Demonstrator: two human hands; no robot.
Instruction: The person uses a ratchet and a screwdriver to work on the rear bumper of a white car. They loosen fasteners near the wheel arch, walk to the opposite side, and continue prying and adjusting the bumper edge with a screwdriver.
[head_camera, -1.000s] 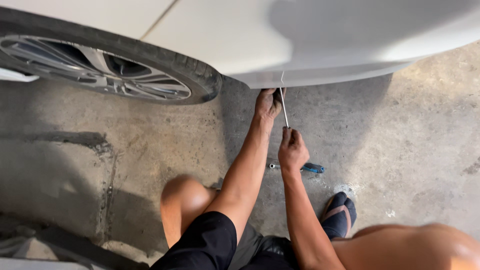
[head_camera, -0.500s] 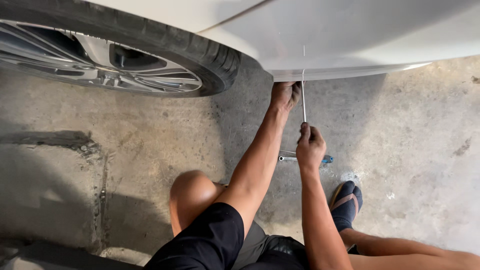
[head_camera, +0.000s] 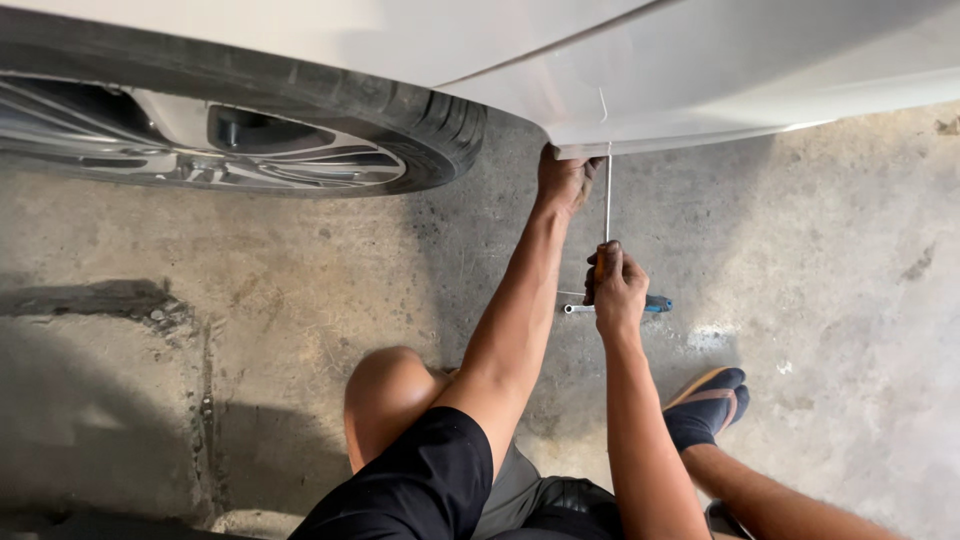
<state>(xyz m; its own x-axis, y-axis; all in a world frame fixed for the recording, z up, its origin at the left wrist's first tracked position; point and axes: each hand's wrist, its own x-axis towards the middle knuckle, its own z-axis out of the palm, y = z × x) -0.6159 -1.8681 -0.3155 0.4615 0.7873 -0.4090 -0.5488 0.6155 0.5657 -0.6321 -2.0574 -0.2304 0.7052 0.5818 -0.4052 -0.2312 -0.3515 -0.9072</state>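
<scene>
Above you the white car body (head_camera: 700, 70) fills the top of the view, its lower edge curving down to a lip just over your hands. To the left of it sits the tyre (head_camera: 420, 110) on its silver alloy wheel (head_camera: 230, 150), resting on the stained concrete floor (head_camera: 250, 300), which spreads across everything below and carries a dark crack and patch at the left.

You are squatting close to the car: your bare knee (head_camera: 385, 400) sticks up at the bottom centre, with the black sleeve of your shirt beside it, and your foot in a dark sock and sandal (head_camera: 710, 410) is planted to the right.

Your left hand (head_camera: 563, 180) is stretched up to the underside of the body lip, pressed against it at the edge; its grip is mostly hidden by the panel, so you cannot tell whether it is closed on anything. Your right hand (head_camera: 615, 285) sits lower, its grip closed around the handle of a long thin screwdriver (head_camera: 607, 200), whose metal shaft runs straight up to the lip, just beside your left hand.

On the floor directly behind your right hand lies a second tool (head_camera: 655, 303) with a blue handle and a short metal shaft, lying crosswise and partly covered by that hand.
</scene>
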